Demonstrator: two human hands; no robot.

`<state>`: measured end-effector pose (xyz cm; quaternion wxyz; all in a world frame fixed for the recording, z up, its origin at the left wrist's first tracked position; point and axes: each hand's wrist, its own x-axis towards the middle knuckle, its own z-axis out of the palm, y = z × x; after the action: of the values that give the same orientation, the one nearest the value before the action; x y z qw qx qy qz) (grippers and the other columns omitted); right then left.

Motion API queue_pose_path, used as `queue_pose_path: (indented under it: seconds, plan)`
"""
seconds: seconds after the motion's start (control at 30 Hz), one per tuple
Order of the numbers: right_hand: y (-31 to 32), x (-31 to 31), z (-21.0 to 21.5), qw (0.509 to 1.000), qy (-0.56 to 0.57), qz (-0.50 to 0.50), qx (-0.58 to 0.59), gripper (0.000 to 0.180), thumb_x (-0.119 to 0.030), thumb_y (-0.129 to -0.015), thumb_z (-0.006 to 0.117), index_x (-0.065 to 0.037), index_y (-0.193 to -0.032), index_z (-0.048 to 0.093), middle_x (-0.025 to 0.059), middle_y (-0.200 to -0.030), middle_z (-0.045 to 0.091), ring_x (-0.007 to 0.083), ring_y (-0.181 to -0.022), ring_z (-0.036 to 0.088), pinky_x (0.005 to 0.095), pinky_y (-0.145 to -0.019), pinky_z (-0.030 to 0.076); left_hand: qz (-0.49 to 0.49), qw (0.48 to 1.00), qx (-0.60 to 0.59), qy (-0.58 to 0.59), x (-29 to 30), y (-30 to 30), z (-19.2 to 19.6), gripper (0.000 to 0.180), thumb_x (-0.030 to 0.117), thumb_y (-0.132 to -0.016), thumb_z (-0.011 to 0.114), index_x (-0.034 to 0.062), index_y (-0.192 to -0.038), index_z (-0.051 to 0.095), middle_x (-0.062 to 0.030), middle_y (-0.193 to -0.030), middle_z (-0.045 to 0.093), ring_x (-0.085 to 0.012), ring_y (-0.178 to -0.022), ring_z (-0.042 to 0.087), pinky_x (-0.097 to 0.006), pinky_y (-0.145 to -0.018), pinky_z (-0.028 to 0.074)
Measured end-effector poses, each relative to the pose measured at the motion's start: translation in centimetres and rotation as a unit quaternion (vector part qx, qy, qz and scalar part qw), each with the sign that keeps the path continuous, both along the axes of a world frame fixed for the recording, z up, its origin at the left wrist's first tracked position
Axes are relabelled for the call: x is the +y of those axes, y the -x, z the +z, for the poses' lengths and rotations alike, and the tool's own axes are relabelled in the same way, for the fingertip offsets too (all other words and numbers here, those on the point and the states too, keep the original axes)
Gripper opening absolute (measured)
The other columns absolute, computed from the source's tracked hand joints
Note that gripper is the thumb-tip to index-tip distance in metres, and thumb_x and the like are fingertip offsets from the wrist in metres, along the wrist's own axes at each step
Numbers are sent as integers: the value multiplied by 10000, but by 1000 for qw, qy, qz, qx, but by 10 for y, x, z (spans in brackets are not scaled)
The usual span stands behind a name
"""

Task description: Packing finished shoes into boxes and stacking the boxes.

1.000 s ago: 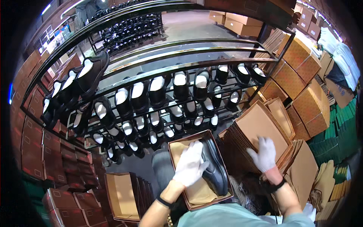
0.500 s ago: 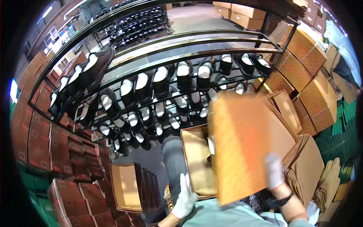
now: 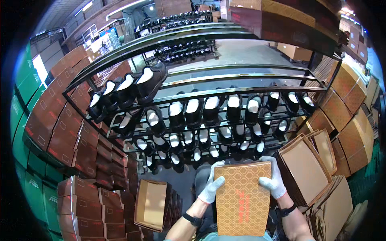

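A shoe box lid (image 3: 243, 197), gold-brown with a honeycomb pattern and red print, faces up over my lap. My left hand (image 3: 212, 184) grips its far left corner, thumb on top and fingers round the side. My right hand (image 3: 275, 180) closes on the far right edge in the same way. Both hands wear white gloves. The lid hides the open box seen beneath it earlier, along with its paper lining. Beyond my hands, black shoes (image 3: 212, 105) with white insoles stand in rows on a black metal rack (image 3: 201, 93).
Open box trays (image 3: 138, 205) stand nested at lower left. More open trays (image 3: 307, 170) lean on the right beside flat cardboard (image 3: 335, 205). Brown boxes (image 3: 60, 114) are stacked at left, patterned cartons (image 3: 354, 134) at right. A large box (image 3: 289, 24) rests on the rack's top.
The lid has swung from a tilt in my right hand to lying squarely in front of me. My left hand has moved up from the open box's side onto its corner. The view has shifted.
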<state>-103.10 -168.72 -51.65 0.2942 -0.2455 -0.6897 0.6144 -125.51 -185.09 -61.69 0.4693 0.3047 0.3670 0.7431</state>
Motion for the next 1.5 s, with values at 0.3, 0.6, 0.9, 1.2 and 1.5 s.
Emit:
queue_pose_path:
  seconds: [0.3, 0.6, 0.9, 1.2, 1.5]
  plan:
    - [25, 7, -4, 999, -8, -23, -36, 592, -352, -902, 855, -12, -1332, 630, 96, -1211, 697, 212, -1169, 657, 400, -1057, 533, 119, 981, 99, 116, -11, 13, -16, 562, 336, -1082, 745, 65, -1529, 538, -80, -1447, 646, -207, -1294, 620, -385, -1119, 516]
    - [30, 12, -41, 990, -116, 4, -77, 749, -457, -993, 716, -108, -1626, 524, 236, -1525, 567, 399, -1465, 508, 522, -1258, 379, 54, 994, -57, 76, -1, 8, -20, 594, 370, -1134, 660, 67, -1595, 440, -144, -1488, 630, -277, -1287, 674, -455, -1090, 581]
    - [9, 12, -74, 989, -103, -104, 2, 755, -392, -1112, 649, -21, -1713, 383, 285, -1613, 547, 434, -1515, 513, 478, -1301, 370, 114, 956, 141, 230, 2, 17, -28, 601, 302, -1141, 642, -3, -1625, 457, -147, -1561, 594, -283, -1410, 576, -414, -1207, 454]
    - [-331, -48, 57, 639, -347, -414, -547, 309, -248, -883, 776, -29, -1098, 741, 214, -1084, 703, 427, -1036, 697, 525, -902, 586, 128, 527, 549, 637, -225, 93, -86, 452, 179, -1005, 748, -122, -1338, 686, -355, -1256, 745, -488, -1148, 732, -526, -1044, 585]
    - [-445, -40, 66, 777, 23, -441, -448, 198, -186, -894, 801, 9, -859, 801, 44, -731, 744, 153, -604, 667, 334, -589, 519, 331, 689, 610, 208, -150, 16, 35, 256, 133, -1042, 711, -52, -1218, 730, -274, -1126, 742, -455, -1063, 692, -542, -994, 558]
